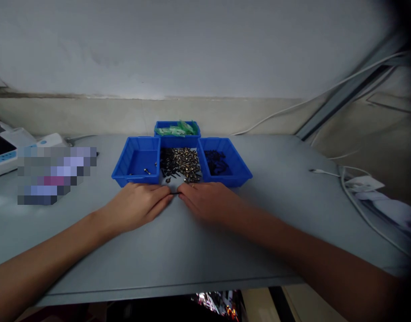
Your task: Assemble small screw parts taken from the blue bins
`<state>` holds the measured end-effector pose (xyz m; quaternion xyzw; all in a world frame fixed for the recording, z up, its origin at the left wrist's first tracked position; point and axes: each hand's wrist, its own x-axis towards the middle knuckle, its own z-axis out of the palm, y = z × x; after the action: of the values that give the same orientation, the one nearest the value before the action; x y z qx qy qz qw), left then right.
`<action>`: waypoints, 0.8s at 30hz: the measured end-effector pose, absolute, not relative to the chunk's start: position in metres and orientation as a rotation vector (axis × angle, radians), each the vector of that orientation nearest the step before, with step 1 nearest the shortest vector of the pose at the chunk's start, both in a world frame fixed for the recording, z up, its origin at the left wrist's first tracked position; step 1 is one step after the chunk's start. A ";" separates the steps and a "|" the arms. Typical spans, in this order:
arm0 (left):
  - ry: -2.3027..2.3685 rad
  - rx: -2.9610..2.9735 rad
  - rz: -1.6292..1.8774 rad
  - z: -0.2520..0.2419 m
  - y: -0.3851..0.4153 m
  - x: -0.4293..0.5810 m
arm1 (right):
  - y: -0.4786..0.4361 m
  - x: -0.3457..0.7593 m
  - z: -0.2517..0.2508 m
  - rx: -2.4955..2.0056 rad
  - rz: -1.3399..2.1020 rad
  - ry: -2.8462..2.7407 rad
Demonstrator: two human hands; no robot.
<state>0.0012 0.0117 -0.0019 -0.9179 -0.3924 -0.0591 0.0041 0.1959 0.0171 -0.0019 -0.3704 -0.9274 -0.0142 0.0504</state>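
Note:
My left hand (pixel 143 201) and my right hand (pixel 205 201) meet over the table, in front of the bins. A thin dark rod-like piece (pixel 174 193) spans the small gap between my fingertips, each hand pinching one end. Its exact kind is too small to make out. Just beyond lies a pile of small metal parts (pixel 185 163), some shiny and bolt-like, others black. To its left stands a blue bin (pixel 138 150) with a few bolts (pixel 147 171) on its floor. A second blue bin (pixel 241 172) on the right holds several black parts (pixel 216 162).
Behind the pile, a blue bin (pixel 177 123) contains green plastic packets (pixel 175 129). A white power strip (pixel 41 144) and a pixelated object (pixel 58 179) lie at the left. White cables (pixel 356 210) run along the right side. The table's front edge (pixel 158 290) is near me.

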 end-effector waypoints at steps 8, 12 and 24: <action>-1.215 -2.871 -0.156 -0.001 0.011 0.001 | 0.016 0.192 0.007 -1.232 0.063 -2.839; -1.206 -2.890 -0.151 0.000 0.011 0.002 | 0.018 0.191 0.006 -1.328 0.067 -2.839; -1.192 -2.906 -0.210 0.000 0.010 0.002 | 0.018 0.191 0.005 -1.358 0.053 -2.818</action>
<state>0.0015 0.0101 -0.0002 -0.9231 -0.3787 -0.0666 -0.0032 0.1909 0.0177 0.0047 -0.4340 -0.9007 0.0169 0.0063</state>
